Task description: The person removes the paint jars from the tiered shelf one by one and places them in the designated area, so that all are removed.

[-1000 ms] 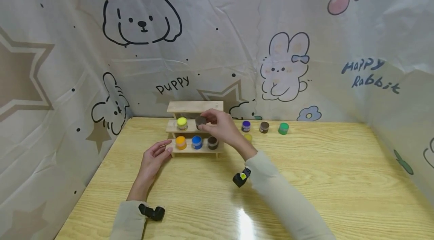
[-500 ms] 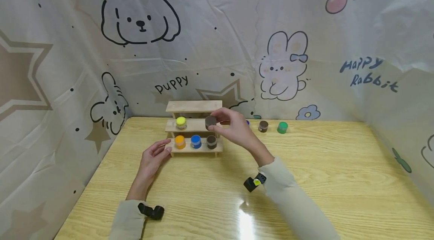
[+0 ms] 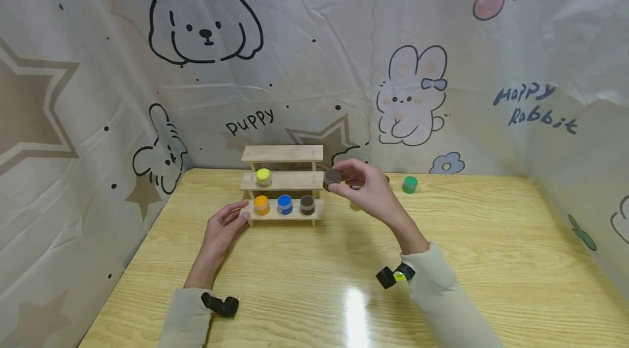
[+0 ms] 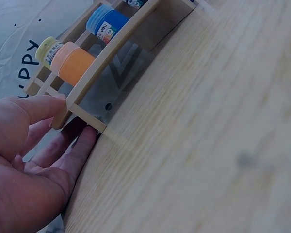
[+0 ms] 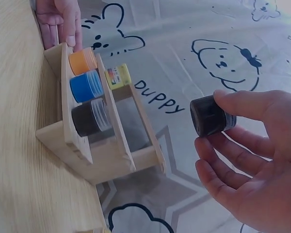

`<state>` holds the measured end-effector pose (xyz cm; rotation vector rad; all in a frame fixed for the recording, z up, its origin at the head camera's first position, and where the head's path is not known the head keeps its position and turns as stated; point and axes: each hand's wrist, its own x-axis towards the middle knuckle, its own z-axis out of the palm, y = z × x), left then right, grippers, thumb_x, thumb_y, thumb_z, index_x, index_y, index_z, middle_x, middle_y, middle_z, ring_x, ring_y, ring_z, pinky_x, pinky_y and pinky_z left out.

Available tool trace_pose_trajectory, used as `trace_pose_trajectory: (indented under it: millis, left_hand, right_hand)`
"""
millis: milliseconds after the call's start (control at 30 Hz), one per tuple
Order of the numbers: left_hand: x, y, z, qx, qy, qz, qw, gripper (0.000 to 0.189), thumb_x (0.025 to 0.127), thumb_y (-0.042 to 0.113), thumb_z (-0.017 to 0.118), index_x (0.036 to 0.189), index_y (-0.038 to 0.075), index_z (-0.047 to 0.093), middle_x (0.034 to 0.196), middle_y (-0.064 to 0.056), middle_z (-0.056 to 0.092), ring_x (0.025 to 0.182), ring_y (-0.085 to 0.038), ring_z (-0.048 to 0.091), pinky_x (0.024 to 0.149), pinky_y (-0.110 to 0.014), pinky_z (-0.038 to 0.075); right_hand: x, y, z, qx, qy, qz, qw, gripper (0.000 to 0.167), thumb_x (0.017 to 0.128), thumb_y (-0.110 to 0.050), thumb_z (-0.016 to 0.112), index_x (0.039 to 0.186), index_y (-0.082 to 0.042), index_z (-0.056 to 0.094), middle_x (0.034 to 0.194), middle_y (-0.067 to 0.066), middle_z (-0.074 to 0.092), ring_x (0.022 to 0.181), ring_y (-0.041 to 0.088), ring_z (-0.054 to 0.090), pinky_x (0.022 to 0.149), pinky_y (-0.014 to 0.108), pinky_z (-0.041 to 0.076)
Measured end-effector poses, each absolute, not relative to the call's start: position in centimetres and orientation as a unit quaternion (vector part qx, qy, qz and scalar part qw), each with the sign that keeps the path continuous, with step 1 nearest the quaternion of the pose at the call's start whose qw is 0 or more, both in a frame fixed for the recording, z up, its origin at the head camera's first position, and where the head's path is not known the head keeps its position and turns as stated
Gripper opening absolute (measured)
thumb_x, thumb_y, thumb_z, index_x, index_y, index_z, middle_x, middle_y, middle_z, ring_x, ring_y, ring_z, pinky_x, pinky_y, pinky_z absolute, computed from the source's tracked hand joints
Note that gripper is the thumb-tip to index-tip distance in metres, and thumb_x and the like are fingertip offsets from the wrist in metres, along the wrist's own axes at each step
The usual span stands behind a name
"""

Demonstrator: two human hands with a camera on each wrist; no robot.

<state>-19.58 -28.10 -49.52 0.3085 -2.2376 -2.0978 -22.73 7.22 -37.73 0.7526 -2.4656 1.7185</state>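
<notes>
My right hand (image 3: 369,190) pinches a small dark brown paint jar (image 5: 207,116) between thumb and fingers, held in the air just right of a three-tier wooden rack (image 3: 283,152). At the rack's left end, my left hand (image 3: 222,230) holds the lowest shelf, its thumb and fingers around the end, as the left wrist view shows. An orange jar (image 3: 262,205), a blue jar (image 3: 285,204) and another dark brown jar (image 3: 307,205) stand in a row on that bottom shelf. On the middle shelf a yellow jar (image 3: 263,177) stands at the left.
Right of the rack, a green jar (image 3: 410,184) stands on the wood-grain table (image 3: 491,260). A yellowish jar (image 3: 356,205) is partly hidden by my right hand. A printed cloth (image 3: 314,64) hangs behind the table and along both sides.
My right hand has carried the dark brown jar rightward, from over the middle shelf to beyond the rack's right end. My left hand has stayed at the rack.
</notes>
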Motion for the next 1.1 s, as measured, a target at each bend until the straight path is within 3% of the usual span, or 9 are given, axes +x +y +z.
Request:
trace_pose_trajectory:
  millis: [233,433,633,867,1100]
  left_hand:
    - [-19.7,-27.5,-49.6,0.091,-0.718,-0.69,0.028,0.044,0.1,0.009,0.069,0.141,0.0,0.059,0.138,-0.017,0.058,0.108,-0.006,0.06,0.093,-0.022,0.057]
    - [-19.8,-27.2,-49.7,0.091,-0.72,-0.688,0.025,0.044,0.1,0.011,0.069,0.141,0.001,0.059,0.14,-0.017,0.058,0.105,-0.004,0.062,0.093,-0.022,0.057]
    - [-19.9,-27.1,-49.4,0.09,-0.719,-0.689,0.024,0.045,0.1,0.011,0.07,0.142,0.001,0.058,0.139,-0.018,0.057,0.105,-0.005,0.061,0.093,-0.022,0.056]
    - [-19.9,-27.6,-49.5,0.091,-0.732,-0.675,0.025,0.045,0.1,0.014,0.069,0.142,0.003,0.058,0.142,-0.017,0.055,0.116,-0.011,0.055,0.094,-0.021,0.056]
    - [-19.7,-28.3,-49.8,0.094,-0.73,-0.676,0.032,0.046,0.099,0.014,0.071,0.142,0.001,0.058,0.137,-0.013,0.058,0.113,-0.008,0.056,0.093,-0.021,0.056]
  right_hand:
    - [-21.9,9.5,-38.3,0.219,-0.799,0.559,0.031,0.038,0.091,-0.019,0.081,0.125,-0.008,0.068,0.116,0.01,0.069,0.107,0.025,0.066,0.1,0.048,0.055]
    - [-21.4,11.3,-38.5,0.204,-0.804,0.557,0.036,0.039,0.092,-0.019,0.081,0.127,-0.008,0.067,0.118,0.009,0.069,0.11,0.025,0.065,0.101,0.041,0.055]
    - [-21.1,13.3,-38.8,0.184,-0.818,0.543,0.049,0.041,0.092,-0.019,0.08,0.128,-0.005,0.065,0.118,0.011,0.068,0.111,0.025,0.065,0.101,0.042,0.055]
    - [-21.4,15.0,-39.7,0.172,-0.82,0.541,0.07,0.038,0.092,-0.013,0.079,0.126,-0.001,0.065,0.116,0.013,0.069,0.107,0.026,0.065,0.095,0.023,0.056]
    - [-22.4,16.3,-41.1,0.148,-0.823,0.545,0.068,0.04,0.093,-0.014,0.079,0.127,0.0,0.064,0.12,0.016,0.066,0.11,0.028,0.064,0.092,0.018,0.055]
